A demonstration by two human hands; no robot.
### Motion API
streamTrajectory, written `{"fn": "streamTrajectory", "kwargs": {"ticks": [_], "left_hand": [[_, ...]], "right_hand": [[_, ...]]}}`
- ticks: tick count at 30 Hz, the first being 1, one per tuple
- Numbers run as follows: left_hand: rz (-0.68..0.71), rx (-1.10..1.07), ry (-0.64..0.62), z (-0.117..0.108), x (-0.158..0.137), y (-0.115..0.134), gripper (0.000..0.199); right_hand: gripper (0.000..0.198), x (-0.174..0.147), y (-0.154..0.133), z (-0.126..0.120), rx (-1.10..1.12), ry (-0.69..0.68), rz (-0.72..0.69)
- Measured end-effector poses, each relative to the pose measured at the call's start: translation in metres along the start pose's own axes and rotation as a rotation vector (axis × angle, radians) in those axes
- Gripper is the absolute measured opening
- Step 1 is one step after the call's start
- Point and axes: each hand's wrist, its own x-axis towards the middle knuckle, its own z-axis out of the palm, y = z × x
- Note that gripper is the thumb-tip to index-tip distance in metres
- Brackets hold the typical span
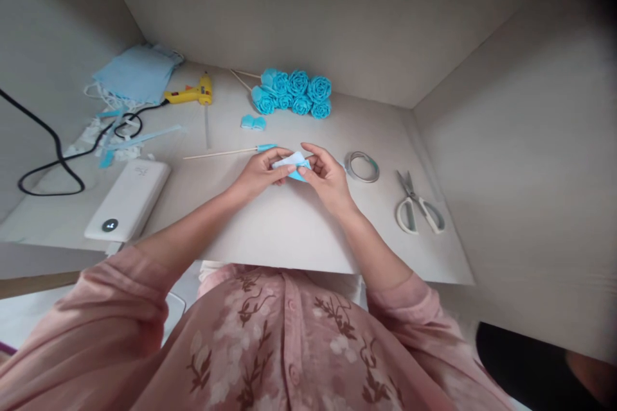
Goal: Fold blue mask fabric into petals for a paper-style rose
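Observation:
My left hand (260,172) and my right hand (325,173) meet at the middle of the table, both pinching a small folded piece of blue and white material (293,164). A thin wooden stick with a blue tip (226,153) lies just left of my left hand. Behind the hands sits a cluster of blue fabric roses (295,93), with a small blue folded piece (253,122) in front of them.
A yellow glue gun (193,94) with a black cord (53,148) lies at the back left beside a pile of blue masks (137,74) and scraps (113,141). A white power bank (129,199) sits left, a tape roll (362,167) and scissors (417,205) right.

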Motion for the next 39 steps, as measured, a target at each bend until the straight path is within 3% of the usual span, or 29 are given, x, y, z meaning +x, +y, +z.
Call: {"fn": "streamTrajectory", "kwargs": {"ticks": [3, 7, 10, 17, 24, 31, 39], "left_hand": [[-0.081, -0.045, -0.063, -0.0011, 0.0005, 0.0006, 0.058], [-0.095, -0.053, -0.072, -0.0018, -0.0004, 0.0007, 0.038], [-0.093, -0.049, -0.033, -0.0027, -0.0006, -0.0012, 0.036], [0.023, 0.191, 0.078, -0.006, -0.0007, -0.0044, 0.028], [-0.094, 0.05, -0.041, -0.002, -0.0022, 0.0025, 0.034], [-0.073, 0.066, 0.109, -0.0047, -0.0002, 0.0031, 0.037], [-0.062, 0.032, 0.141, -0.0048, 0.0004, 0.0039, 0.037]], "right_hand": [[0.061, 0.0004, -0.0034, -0.0006, -0.006, 0.037, -0.026], [0.069, 0.0017, -0.0026, -0.0012, -0.059, 0.065, -0.01], [0.077, 0.0024, 0.0001, -0.0009, -0.069, 0.067, 0.014], [0.067, 0.0019, 0.0014, -0.0019, -0.029, 0.079, 0.022], [0.062, -0.003, -0.0048, 0.0004, -0.053, 0.076, 0.016], [0.06, -0.0058, -0.0047, 0.0017, -0.09, -0.029, 0.096], [0.056, -0.0063, 0.0002, 0.0033, -0.111, 0.02, 0.095]]}}
